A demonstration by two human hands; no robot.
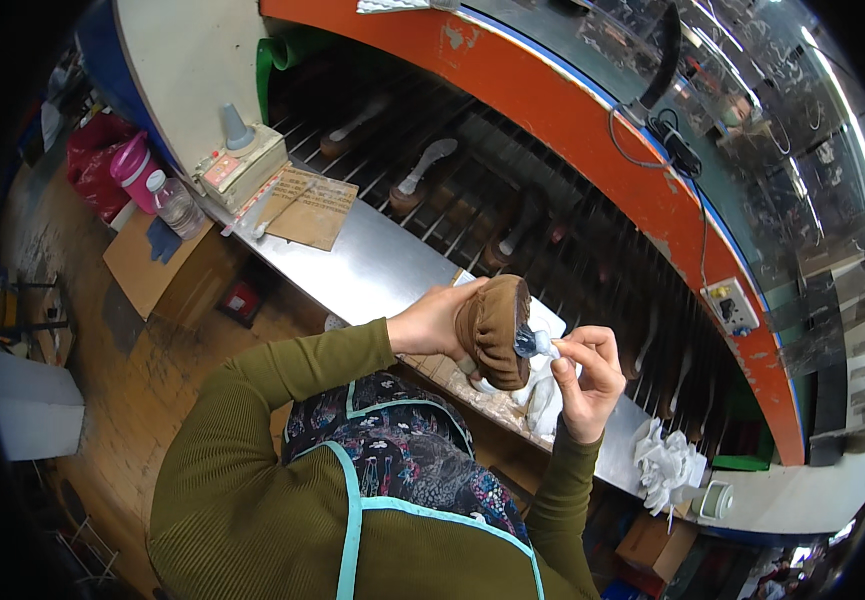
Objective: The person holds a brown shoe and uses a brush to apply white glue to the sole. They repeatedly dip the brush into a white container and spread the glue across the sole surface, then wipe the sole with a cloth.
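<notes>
While our left fingers (460, 294) curl round the brown wrinkly thing (492, 335) over the tabletop (362, 270), likely to keep it steady, our right fingers (582, 354) tightly pinch a small blue-white thing (542, 345) by its edge.

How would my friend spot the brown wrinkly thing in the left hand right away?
Find the big curved orange panel, then the long silver metal ledge on its near side. Around the ledge's middle, the left hand holds a brown gathered piece, maybe footwear. Its puckered brown folds set it apart from the white crumpled material beside it in view.
</notes>
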